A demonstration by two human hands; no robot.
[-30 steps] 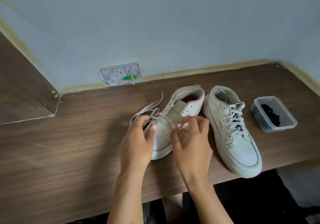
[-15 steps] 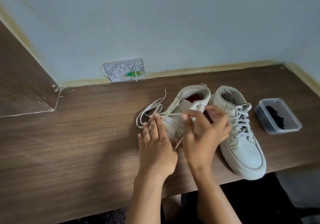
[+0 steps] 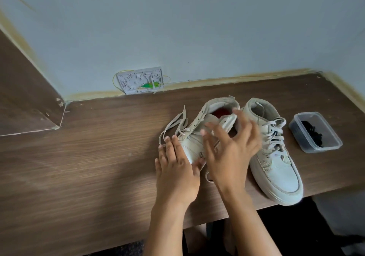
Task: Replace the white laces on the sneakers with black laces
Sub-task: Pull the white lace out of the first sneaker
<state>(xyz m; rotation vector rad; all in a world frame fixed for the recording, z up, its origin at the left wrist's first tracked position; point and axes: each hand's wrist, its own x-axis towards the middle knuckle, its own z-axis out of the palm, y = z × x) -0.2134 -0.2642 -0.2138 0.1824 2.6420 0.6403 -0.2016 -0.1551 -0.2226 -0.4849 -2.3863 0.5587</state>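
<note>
Since a second ago our right hand (image 3: 231, 153) has lifted, fingers spread wide above the left sneaker (image 3: 199, 137); our left hand (image 3: 175, 168) rests flat against its side.

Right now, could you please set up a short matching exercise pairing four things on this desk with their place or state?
Things:
1. left sneaker
2. right sneaker
3. black laces
4. left hand

States:
a. lying in the clear plastic container at the far right
b. white laces fully threaded through the eyelets
c. resting flat against the side of a shoe, fingers straight
d. lace pulled loose, lying in loops on the desk beside it

Pairs: 1-d, 2-b, 3-a, 4-c
</note>
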